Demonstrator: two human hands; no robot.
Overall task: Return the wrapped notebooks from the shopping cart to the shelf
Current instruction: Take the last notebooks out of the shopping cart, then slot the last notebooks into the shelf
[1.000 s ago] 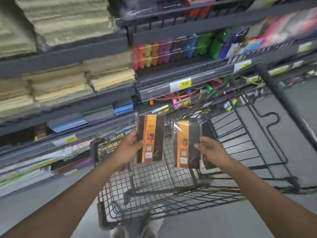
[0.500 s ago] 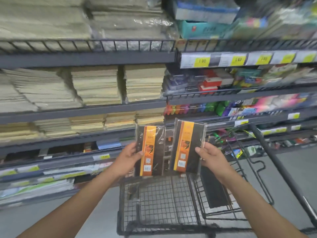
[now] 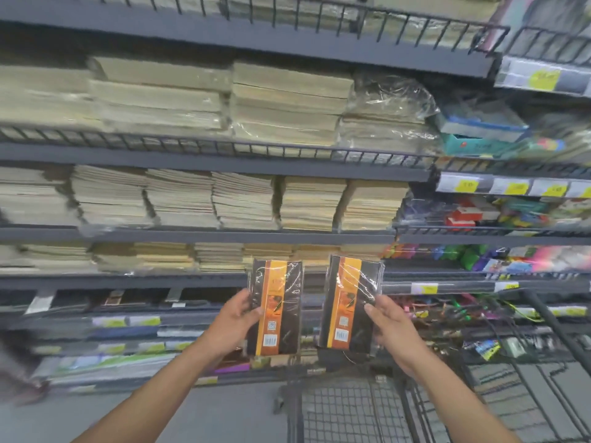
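Our left hand [image 3: 235, 321] grips a wrapped notebook [image 3: 276, 306] by its left edge, thumb across the cover; our right hand [image 3: 388, 324] grips a second notebook [image 3: 350, 302] by its right edge. Both stand upright, side by side and apart, above the cart [image 3: 345, 410], before the shelf [image 3: 224, 236] of stacked paper [image 3: 307, 203].

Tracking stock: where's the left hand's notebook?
Head view, lower centre: the left hand holds the wrapped notebook upright, left of the second notebook, before the shelf.
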